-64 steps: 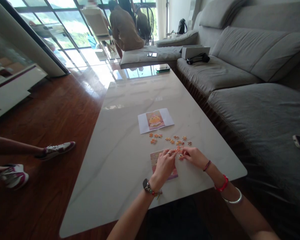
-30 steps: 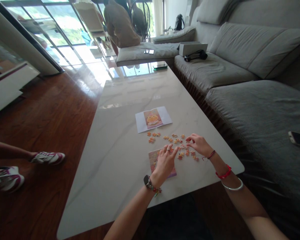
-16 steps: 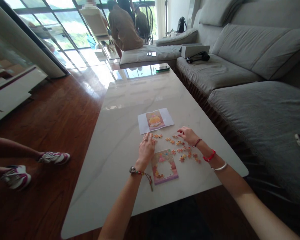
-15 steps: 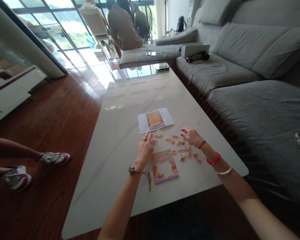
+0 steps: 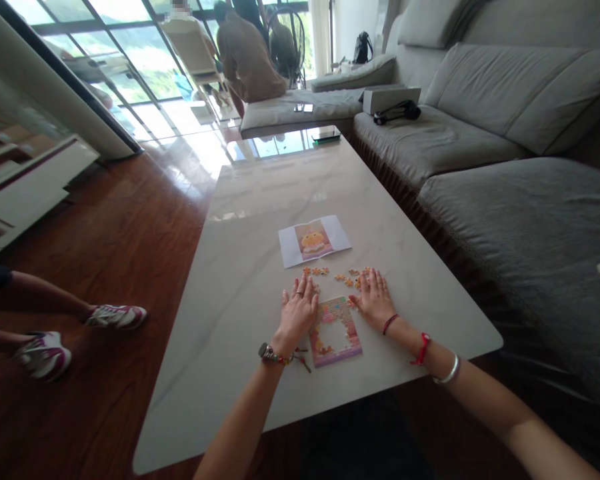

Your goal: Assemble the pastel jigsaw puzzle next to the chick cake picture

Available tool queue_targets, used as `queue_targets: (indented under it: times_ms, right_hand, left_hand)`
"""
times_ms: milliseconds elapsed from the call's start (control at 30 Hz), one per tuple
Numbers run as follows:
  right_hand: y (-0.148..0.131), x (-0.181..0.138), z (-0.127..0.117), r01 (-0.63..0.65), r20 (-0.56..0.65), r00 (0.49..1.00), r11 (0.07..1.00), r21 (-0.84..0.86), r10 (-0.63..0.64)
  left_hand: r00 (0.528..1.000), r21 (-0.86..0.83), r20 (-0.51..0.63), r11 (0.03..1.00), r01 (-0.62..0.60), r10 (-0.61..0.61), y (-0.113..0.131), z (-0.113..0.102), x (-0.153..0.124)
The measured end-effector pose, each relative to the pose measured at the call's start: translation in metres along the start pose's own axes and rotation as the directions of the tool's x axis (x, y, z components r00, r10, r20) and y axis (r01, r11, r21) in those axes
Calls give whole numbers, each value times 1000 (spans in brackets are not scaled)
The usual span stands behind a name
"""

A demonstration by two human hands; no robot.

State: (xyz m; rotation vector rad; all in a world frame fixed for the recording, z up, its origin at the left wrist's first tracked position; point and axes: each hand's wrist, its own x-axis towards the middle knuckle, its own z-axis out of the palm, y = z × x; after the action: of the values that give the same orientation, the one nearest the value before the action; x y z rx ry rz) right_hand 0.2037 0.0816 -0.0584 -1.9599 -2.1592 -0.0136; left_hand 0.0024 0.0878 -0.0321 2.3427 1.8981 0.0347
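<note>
A jigsaw puzzle board [image 5: 324,360] lies near the front of the table, its border filled and its middle a bare white gap. My left hand [image 5: 299,308] rests flat at the board's upper left corner, fingers stretched out over a few pieces. To the right of the board my right hand [image 5: 375,299] lies flat with fingers extended, covering many of the loose puzzle pieces. Other puzzle pieces [image 5: 316,271] show just beyond the hands. Behind them lies a creased white sheet [image 5: 289,248] with a printed picture of a yellow figure.
The white marble-patterned table [image 5: 205,347] stretches away from me, with a dark phone [image 5: 326,135] at its far end. A grey sofa [image 5: 520,200] runs along the right. At left, a person's shoes [image 5: 115,316] stand on the wooden floor. People sit by the window.
My right hand has come down and left from above the pieces, now flat over them. My left hand has spread its fingers and shifted slightly. The view has moved a little.
</note>
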Motion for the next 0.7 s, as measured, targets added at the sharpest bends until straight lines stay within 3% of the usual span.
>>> queue_targets:
  times_ms: [300, 433, 533, 700]
  right_hand:
    - [-24, 39, 0, 93, 11, 995, 991, 100, -95]
    - [3, 45, -17, 131, -85, 990, 948, 292, -111]
    - [33, 45, -32, 165, -123, 985, 901, 402, -125]
    - [59, 23, -43, 249, 38, 956, 876, 413, -289]
  left_hand:
    - [999, -17, -30, 1000, 14, -14, 9, -6, 17]
    - [997, -35, -69, 999, 14, -16, 7, -10, 8]
    - [993, -27, -114, 999, 26, -29, 10, -9, -15]
    - [981, -11, -54, 982, -188, 187, 20, 6, -59]
